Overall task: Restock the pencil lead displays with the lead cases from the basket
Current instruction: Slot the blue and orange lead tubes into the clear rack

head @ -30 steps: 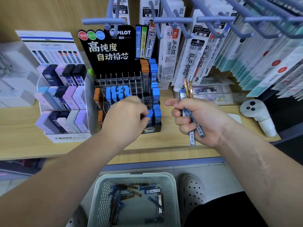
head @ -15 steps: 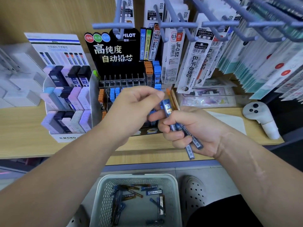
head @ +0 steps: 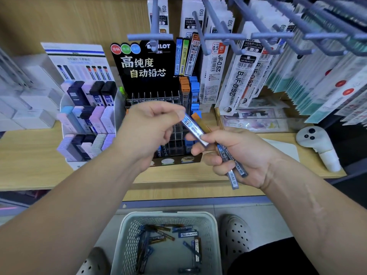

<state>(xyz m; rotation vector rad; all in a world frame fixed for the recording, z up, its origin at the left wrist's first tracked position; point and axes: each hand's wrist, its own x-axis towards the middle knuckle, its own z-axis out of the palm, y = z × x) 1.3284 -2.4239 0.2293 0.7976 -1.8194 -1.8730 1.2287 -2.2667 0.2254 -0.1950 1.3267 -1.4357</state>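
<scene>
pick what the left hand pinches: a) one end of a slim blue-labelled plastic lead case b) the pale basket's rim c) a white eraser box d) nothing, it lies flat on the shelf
a: the left hand pinches the upper end of the slim blue-labelled plastic lead case; its lower end reaches the right hand, which grips more lead cases.

You've got bright, even shop light and soft shadows; your left hand [head: 147, 133] smears a little, and the hanging packets [head: 317, 80] blur and bend toward the edges.
</scene>
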